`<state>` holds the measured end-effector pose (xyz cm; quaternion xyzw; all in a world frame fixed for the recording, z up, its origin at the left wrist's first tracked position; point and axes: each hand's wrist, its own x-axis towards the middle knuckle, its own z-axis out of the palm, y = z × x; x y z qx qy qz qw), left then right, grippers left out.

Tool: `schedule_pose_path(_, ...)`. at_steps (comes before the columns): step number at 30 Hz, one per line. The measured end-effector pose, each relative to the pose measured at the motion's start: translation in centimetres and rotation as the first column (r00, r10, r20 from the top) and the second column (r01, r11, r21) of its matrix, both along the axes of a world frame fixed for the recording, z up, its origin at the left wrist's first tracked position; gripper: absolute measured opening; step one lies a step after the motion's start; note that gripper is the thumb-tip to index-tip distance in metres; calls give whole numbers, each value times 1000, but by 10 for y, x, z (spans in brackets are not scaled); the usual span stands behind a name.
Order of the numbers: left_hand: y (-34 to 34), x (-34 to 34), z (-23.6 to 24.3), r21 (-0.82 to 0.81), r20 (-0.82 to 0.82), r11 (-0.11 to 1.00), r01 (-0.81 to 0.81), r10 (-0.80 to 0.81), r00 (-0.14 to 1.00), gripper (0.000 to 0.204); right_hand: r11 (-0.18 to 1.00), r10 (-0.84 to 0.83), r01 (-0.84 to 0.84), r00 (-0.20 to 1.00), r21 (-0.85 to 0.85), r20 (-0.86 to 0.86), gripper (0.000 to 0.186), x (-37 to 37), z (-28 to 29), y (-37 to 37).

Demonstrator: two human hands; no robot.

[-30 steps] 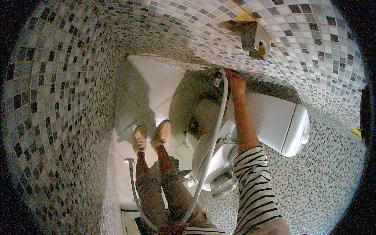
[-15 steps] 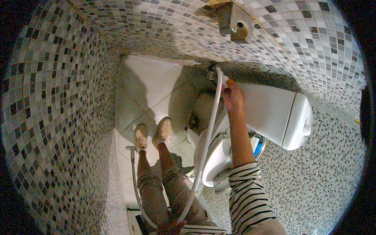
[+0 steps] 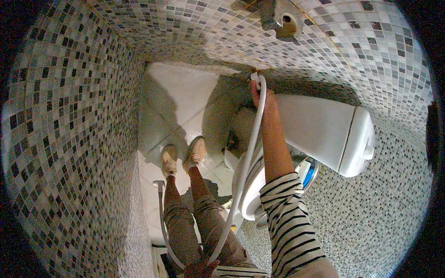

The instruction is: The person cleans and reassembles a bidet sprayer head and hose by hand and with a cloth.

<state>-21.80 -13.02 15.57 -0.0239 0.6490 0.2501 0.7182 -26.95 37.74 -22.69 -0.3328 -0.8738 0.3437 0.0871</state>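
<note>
A white hose [image 3: 250, 153] runs from the low fitting on the far wall down in front of me, loops through my left hand and rises to a white spray head [image 3: 159, 184] hanging beside my legs. At the lower edge my left hand [image 3: 202, 268] is closed round the hose. My right hand [image 3: 259, 95] reaches past the toilet to the wall, closed on a small white piece [image 3: 254, 76] at the hose's upper end. What that piece is cannot be made out, and the wall valve is mostly hidden behind the fingers.
The white toilet with its tank [image 3: 320, 127] stands on the right, close under my right arm. A metal paper holder [image 3: 282, 23] juts from the mosaic-tiled wall above. My feet in beige shoes [image 3: 197, 150] stand on the tiled floor [image 3: 178, 92]. A blue thing [image 3: 308, 177] shows beside the toilet.
My right hand has moved up and a little left, from beside the valve onto it, carrying the small white piece. My left hand keeps its hold on the hose.
</note>
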Motion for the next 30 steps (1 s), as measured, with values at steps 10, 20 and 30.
schedule_pose_path(10,-20,24,-6,-36,-70,985,168,-170,983,48,333,-729,256,680,-907,-75,20,-34,91,-54)
schedule_pose_path(20,-8,7,-8,-12,18,966,256,-256,966,46,955,-257,272,958,117,-125,19,-53,140,-44)
schedule_pose_path(30,-31,45,-23,-271,-51,946,177,-198,979,56,995,-93,84,980,55,178,18,-61,174,-50)
